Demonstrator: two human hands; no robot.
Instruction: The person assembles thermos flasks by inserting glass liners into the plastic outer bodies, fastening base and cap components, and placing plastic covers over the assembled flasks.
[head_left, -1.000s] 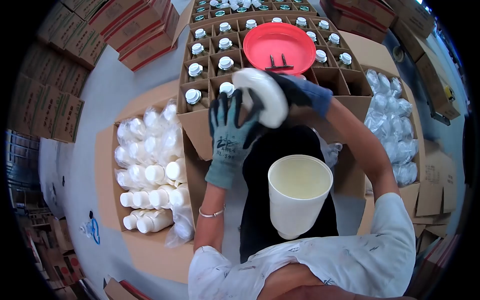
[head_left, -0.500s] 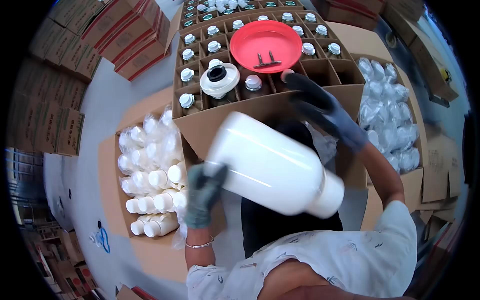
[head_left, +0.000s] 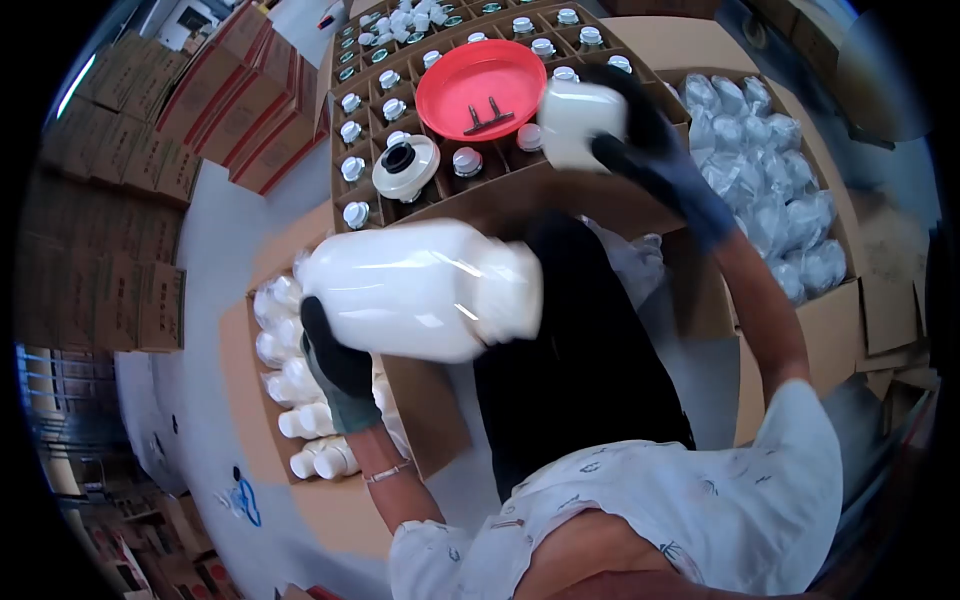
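Observation:
My left hand (head_left: 345,365), in a grey-green glove, grips a large white bottle (head_left: 400,290) near its base. The bottle lies tilted in the air, its neck end (head_left: 508,290) facing right, above my legs. My gloved right hand (head_left: 650,140) is closed around a smaller white container (head_left: 582,125), blurred and of unclear kind, over the near right corner of the divided carton (head_left: 530,190). Several capped bottles stand in that carton's cells. On top rest a red dish (head_left: 480,75) with two small dark T-shaped pieces (head_left: 488,117) and a white fitting with a black centre (head_left: 405,168).
An open box of white bottles (head_left: 310,415), some in plastic, stands at the left. Another box of plastic-wrapped items (head_left: 770,180) stands at the right. Stacked cartons (head_left: 240,100) rise at the far left. A blue loop (head_left: 247,500) lies on the floor.
The large bottle has shifted left and turned closer to horizontal in my left hand. My right hand, earlier spread without a visible object, now holds the white container. The camera view has shifted.

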